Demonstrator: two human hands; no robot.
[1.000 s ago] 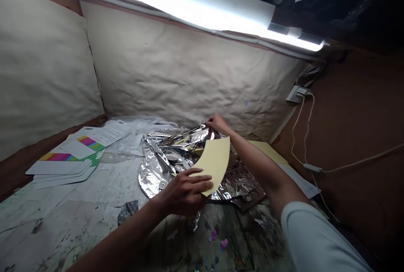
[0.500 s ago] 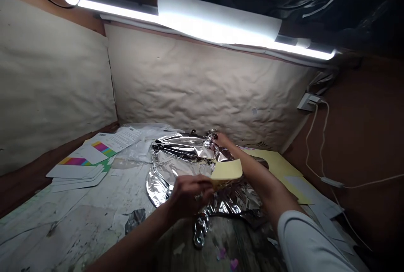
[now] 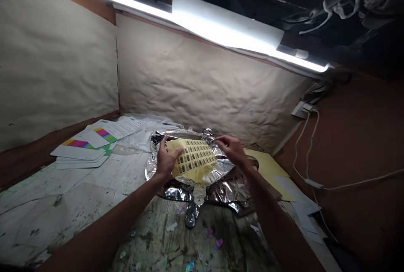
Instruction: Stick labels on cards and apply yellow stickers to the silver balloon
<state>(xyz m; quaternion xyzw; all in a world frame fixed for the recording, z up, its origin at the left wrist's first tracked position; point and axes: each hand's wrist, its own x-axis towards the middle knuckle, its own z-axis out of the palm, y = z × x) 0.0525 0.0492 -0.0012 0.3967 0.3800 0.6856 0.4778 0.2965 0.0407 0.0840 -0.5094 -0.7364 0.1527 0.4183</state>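
Observation:
My left hand (image 3: 166, 161) grips the left edge of a yellow sheet of barcode stickers (image 3: 198, 155), its thumb lying on the printed face. Rows of small black barcodes face me, and the sheet tilts above shiny silver foil balloons (image 3: 229, 188). To the right of the sheet, apart from it, my right hand (image 3: 234, 150) has its thumb and fingers drawn together in a pinch. Whatever may be between those fingertips is too small to make out. A foil tail (image 3: 191, 215) of the balloons points toward me on the worn tabletop.
White cards with rainbow stripes (image 3: 85, 143) lie at the left beside clear plastic bags (image 3: 137, 137). More yellow sheets (image 3: 268, 166) and white papers (image 3: 306, 217) are at the right, near a white cable (image 3: 314, 183). Confetti bits (image 3: 219, 244) dot the table in front.
The sheet has turned from nearly edge-on to show its barcodes and moved left. My left hand moved up and left to its left edge; my right hand drew back from the foil behind.

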